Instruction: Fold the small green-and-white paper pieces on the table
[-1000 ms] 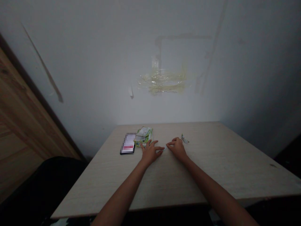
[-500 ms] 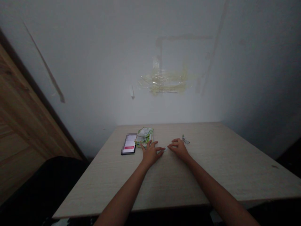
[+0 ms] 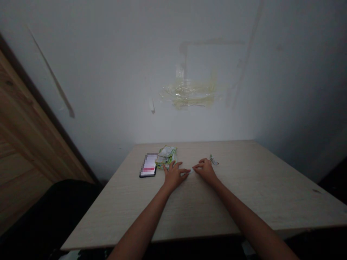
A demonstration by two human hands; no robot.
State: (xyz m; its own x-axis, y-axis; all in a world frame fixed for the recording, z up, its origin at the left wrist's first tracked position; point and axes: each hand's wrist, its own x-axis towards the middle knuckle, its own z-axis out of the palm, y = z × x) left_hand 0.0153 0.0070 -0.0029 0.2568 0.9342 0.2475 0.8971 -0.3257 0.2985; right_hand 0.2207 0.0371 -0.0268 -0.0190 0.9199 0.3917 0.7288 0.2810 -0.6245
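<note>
Between my two hands, low over the table, is a small whitish piece, too small to make out. The thumb and forefinger of my left hand pinch its left end, while the other fingers fan out beside a pile of green and white packets. At the right end of the piece, my right hand has its fingertips pressed together. Just beyond the right hand lies a crumpled green and white wrapper.
A phone with its screen lit lies left of the packets. The pale wooden table meets a grey wall with peeling tape on it. Wooden boards and a dark shape stand to the left.
Both hands stay almost in place around the small piece. The right fingertips have shifted very slightly to the left. Packets, wrapper and phone are unmoved.
</note>
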